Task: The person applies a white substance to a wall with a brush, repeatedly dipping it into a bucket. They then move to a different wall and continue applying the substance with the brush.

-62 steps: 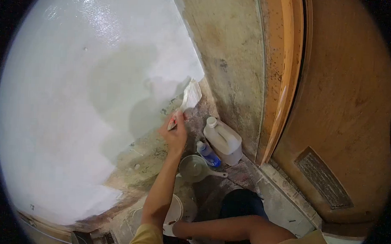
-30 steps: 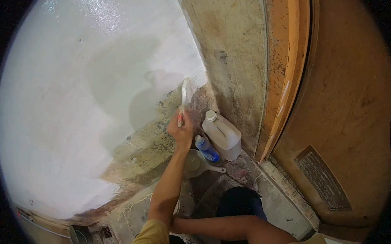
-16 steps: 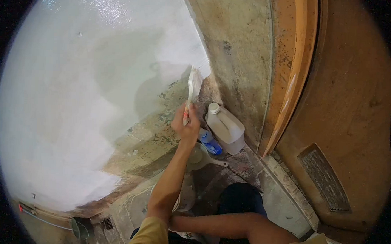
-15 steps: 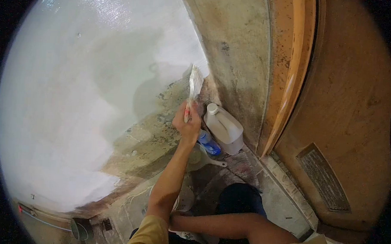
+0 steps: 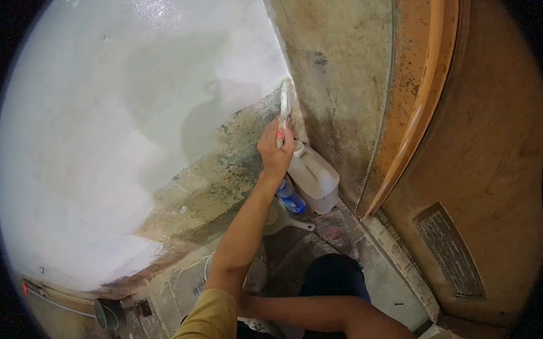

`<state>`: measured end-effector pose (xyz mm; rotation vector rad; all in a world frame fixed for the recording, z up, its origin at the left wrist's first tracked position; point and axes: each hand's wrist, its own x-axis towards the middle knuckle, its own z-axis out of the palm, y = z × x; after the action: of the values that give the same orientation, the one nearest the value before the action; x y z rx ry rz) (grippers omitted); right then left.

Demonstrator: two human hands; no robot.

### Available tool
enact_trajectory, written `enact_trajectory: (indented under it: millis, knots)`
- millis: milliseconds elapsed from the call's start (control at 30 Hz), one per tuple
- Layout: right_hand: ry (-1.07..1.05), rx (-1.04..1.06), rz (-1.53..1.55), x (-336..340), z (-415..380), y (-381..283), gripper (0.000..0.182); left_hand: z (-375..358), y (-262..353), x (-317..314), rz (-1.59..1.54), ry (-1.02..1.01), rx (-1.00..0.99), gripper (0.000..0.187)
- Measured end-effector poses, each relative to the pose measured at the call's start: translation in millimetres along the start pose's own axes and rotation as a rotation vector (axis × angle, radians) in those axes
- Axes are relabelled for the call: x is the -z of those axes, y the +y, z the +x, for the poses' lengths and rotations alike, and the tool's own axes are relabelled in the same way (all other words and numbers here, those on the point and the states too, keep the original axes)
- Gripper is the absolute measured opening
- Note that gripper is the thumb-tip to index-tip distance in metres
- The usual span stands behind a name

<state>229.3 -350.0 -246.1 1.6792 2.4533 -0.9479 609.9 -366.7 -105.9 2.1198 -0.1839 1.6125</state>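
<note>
My left hand [image 5: 276, 147] is closed around the handle of a paintbrush [image 5: 285, 101], its bristles up against the corner where two walls meet. White paint coats the brush. The left-hand wall [image 5: 93, 133] is white above, with a bare, stained strip [image 5: 224, 162] low down. My right forearm [image 5: 314, 311] lies across the bottom of the view, its hand mostly hidden behind my left arm. Beneath my left arm, a pale round container [image 5: 256, 275] is partly covered. A translucent plastic jug [image 5: 319, 182] stands just below and right of my left hand.
A blue bottle [image 5: 291, 200] and a pale long-handled dipper [image 5: 299, 224] lie close by the jug. An orange-brown frame [image 5: 414, 120] edges a brown door-like panel [image 5: 487, 159] on the right. A dark bucket [image 5: 106, 314] is at far lower left.
My left hand and the paintbrush have moved up and slightly right, deeper into the wall corner. The hand now overlaps the jug's neck. My right forearm looks nearly unmoved.
</note>
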Motion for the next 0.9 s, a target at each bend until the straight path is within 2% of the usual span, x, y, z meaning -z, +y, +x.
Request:
enact_trajectory:
  millis: [100,267,400,467,633,700,800,900]
  knots:
    - [-0.011,0.0,0.002,0,0,-1,0.03,2,3,7,0.009,-0.046,-0.001,0.027]
    - [-0.031,-0.018,0.004,1,-4,-1,0.029,-6,4,26,0.084,-0.006,-0.131,0.027]
    - [-0.065,-0.024,0.002,-1,-9,-7,0.029,-22,0,65,0.178,0.044,-0.078,0.026]
    - [-0.087,-0.028,0.001,-2,-14,-10,0.029,-27,4,93,0.254,-0.006,0.006,0.025]
    - [-0.171,-0.055,-0.024,1,-25,-15,0.029,-42,12,129,0.291,0.031,0.012,0.025]
    - [-0.245,-0.087,-0.044,3,-34,-14,0.029,-39,20,126,0.293,0.031,0.001,0.024]
    - [-0.351,-0.135,-0.067,4,-48,-10,0.028,-19,27,88,0.166,0.052,-0.093,0.023]
    - [-0.343,-0.149,-0.057,8,-53,-7,0.028,6,30,43,0.08,0.053,-0.164,0.023]
